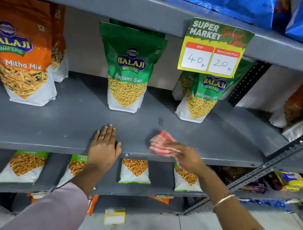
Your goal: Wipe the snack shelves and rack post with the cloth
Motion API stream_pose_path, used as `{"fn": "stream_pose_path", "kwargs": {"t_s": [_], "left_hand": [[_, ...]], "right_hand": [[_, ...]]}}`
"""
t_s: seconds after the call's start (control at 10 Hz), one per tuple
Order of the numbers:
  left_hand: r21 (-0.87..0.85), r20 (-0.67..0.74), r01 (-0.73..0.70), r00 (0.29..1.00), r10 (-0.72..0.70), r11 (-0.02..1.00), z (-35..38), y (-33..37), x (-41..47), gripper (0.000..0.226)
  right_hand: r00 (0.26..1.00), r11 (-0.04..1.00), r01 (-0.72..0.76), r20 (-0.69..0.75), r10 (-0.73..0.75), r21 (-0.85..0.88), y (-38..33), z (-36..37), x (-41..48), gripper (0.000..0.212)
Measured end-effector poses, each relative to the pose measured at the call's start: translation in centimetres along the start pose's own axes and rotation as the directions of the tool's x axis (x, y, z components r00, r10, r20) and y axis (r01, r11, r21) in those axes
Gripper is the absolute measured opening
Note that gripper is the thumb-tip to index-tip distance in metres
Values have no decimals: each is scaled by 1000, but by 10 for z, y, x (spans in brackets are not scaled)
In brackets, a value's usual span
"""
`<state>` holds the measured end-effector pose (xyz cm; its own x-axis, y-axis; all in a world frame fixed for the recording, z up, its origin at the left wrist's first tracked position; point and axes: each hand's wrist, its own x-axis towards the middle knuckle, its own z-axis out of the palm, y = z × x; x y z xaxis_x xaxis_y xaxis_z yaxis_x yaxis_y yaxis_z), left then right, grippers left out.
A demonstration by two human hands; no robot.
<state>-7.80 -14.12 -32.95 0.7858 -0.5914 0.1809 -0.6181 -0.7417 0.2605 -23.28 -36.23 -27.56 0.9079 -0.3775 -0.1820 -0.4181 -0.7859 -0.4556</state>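
Note:
A grey metal snack shelf (67, 122) runs across the middle of the head view. My left hand (104, 145) lies flat and open on its front edge, fingers together pointing inward. To its right, my right hand (185, 156) grips a red-and-white striped cloth (162, 142), pressed on the shelf near the front edge and blurred. The perforated grey rack post (285, 153) slants down at the right, apart from both hands.
Green Ratlami Sev bags (129, 72) (203, 98) and an orange Tikha Mitha Mix bag (21, 53) stand at the back of the shelf. A price tag (212, 49) hangs from the upper shelf. Small snack packets (136, 171) fill the lower shelf. A dark smudge (160, 121) marks the shelf.

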Motion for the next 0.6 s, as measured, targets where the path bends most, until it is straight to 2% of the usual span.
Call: {"fn": "stream_pose_path", "kwargs": {"t_s": [0.1, 0.3, 0.4, 0.5, 0.6], "left_hand": [[-9, 2, -10, 1000, 10, 1000, -2, 0, -1, 65], [-18, -15, -42, 999, 42, 999, -2, 0, -1, 66], [-39, -11, -54, 998, 54, 998, 0, -1, -1, 65], [-69, -25, -48, 999, 46, 996, -2, 0, 1, 64], [-96, -49, -53, 998, 48, 994, 6, -5, -4, 69]], "right_hand": [[948, 959, -285, -146, 282, 0, 31, -16, -11, 41], [909, 936, -352, -227, 348, 24, 12, 11, -10, 48], [924, 937, -341, -213, 319, -76, -18, 24, -12, 60], [968, 968, -233, -113, 222, -95, -49, 23, -3, 58], [982, 989, -146, -117, 148, 21, -90, 24, 9, 56]]}}
